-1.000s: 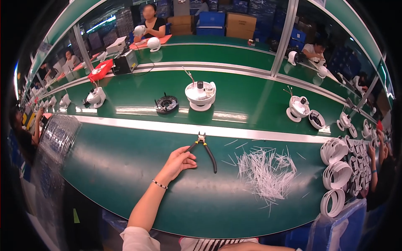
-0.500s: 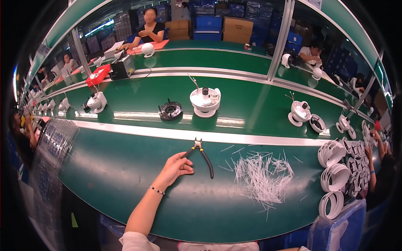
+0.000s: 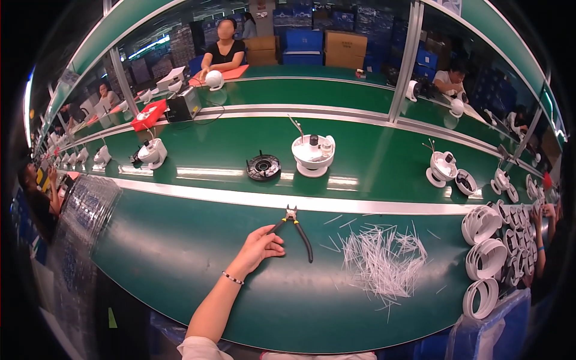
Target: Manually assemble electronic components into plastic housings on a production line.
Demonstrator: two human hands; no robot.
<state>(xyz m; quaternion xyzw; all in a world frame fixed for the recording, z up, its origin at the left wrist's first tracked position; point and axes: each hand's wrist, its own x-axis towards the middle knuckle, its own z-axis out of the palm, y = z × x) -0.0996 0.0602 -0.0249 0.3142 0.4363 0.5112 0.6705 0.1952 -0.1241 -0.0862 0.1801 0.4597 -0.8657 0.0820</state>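
My left hand [image 3: 257, 248], with a beaded bracelet on its wrist, reaches over the green worktable. Its fingers are closed round one dark handle of a pair of cutting pliers [image 3: 295, 230]. The other handle points free toward me, and the pliers' jaws lie spread near the table's far edge. Right of the pliers is a loose pile of thin white plastic strips [image 3: 384, 264]. Beyond the metal edge, a white round housing [image 3: 312, 157] with wires and a black part stands on the green conveyor, beside a black round part [image 3: 263, 167]. My right hand is out of view.
White rings [image 3: 495, 255] and smaller ring parts crowd the table's right end. Clear plastic trays [image 3: 90, 207] are stacked at the left. More white housings [image 3: 152, 153] stand along the conveyor. Co-workers sit across and at both sides. A blue bin [image 3: 510, 318] is at the lower right.
The view has shifted slightly, and the housings on the conveyor have moved a little to the right. My left hand keeps its hold on the pliers. The co-worker opposite has lowered a hand.
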